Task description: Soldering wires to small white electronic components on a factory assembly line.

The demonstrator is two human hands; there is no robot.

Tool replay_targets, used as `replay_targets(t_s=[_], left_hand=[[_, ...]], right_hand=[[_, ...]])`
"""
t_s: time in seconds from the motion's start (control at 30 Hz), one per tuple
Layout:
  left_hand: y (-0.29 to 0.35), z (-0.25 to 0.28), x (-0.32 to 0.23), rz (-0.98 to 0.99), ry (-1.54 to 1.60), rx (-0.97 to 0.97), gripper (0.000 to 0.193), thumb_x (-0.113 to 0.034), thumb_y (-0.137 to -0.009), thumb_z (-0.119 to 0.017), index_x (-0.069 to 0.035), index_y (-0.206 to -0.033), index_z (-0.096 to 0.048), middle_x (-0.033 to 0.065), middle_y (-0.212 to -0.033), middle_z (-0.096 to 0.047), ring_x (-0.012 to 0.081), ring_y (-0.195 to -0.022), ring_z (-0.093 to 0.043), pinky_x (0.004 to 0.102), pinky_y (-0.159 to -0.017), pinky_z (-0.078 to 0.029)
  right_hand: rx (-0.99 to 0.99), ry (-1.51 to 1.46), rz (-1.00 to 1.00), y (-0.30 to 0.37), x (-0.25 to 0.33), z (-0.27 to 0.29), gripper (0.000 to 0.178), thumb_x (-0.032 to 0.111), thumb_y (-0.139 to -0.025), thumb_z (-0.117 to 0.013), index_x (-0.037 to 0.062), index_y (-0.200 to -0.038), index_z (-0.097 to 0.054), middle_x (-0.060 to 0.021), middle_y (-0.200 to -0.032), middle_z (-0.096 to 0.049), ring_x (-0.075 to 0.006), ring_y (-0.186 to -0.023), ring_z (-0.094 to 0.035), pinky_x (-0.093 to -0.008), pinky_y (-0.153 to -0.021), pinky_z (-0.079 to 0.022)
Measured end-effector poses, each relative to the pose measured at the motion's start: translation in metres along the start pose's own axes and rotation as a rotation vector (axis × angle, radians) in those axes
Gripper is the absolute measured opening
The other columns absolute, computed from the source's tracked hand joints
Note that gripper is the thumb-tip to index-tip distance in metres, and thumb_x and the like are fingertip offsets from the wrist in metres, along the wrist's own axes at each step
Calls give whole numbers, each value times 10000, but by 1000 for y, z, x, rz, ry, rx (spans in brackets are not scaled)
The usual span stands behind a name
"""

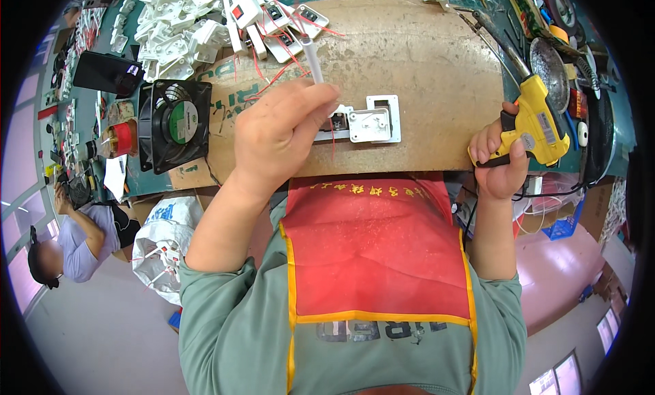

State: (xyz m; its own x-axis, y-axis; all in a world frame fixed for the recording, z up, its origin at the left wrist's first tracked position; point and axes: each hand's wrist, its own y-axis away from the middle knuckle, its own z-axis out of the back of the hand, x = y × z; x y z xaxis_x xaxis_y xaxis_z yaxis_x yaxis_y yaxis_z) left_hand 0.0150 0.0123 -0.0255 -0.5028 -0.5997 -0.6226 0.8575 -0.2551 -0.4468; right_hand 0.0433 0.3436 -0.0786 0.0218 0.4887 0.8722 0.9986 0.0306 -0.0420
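Note:
My left hand (276, 129) is closed in a pinch around the lower end of a slim white rod (312, 59), which points up and away; its exact kind is unclear. Under those fingers, partly hidden, lies a white plastic housing (372, 127) with an open square compartment, and a thin red wire (333, 146) hangs near it. On the right, my right hand (501, 153) grips the handle of a yellow soldering gun (539, 122). The gun's metal nozzle (508, 50) points up and to the left, away from the housing.
White plastic parts (181, 33) are heaped at the far left, beside switch units (276, 26) with red wires. A black fan (175, 124) and a dark phone (108, 73) sit left. A metal dish (548, 64) stands behind the gun. Another person (85, 241) sits at far left.

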Motion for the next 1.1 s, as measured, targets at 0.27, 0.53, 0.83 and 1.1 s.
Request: replay_targets(t_s=[0.27,0.53,0.83,1.1], left_hand=[[3,9,1,-29,-82,44,215,-47,-819,-768,-100,-1023,-725,90,-964,-688,254,-790,-673,343,-662,-535],[30,16,-8,-362,-393,474,257,-148,-749,-643,-114,-999,-685,42,-977,-589,192,-817,-579,333,-683,-436],[21,3,-13,-210,-100,352,243,-35,-766,-715,-100,-999,-690,58,-1008,-668,253,-797,-652,368,-671,-511],[18,-39,-23,-95,-52,11,179,-55,-801,-770,-77,-963,-698,68,-853,-669,254,-722,-664,366,-617,-525]], right_hand=[[-75,-27,7,-1,1,-6,639,378,-924,-650,-10,-1389,-446,-23,-732,-488,-127,-542,-468,-298,-531,-408],[-74,-29,-9,-1,2,-6,663,387,-919,-662,-16,-1391,-430,-23,-725,-491,-126,-536,-466,-299,-529,-407],[-9,-6,-4,3,2,1,654,417,-964,-599,-2,-1428,-402,-12,-767,-491,-117,-575,-467,-289,-556,-403],[-11,93,-198,30,21,-19,864,493,-782,-827,1,-1394,-468,9,-695,-481,-110,-546,-466,-264,-528,-393]])
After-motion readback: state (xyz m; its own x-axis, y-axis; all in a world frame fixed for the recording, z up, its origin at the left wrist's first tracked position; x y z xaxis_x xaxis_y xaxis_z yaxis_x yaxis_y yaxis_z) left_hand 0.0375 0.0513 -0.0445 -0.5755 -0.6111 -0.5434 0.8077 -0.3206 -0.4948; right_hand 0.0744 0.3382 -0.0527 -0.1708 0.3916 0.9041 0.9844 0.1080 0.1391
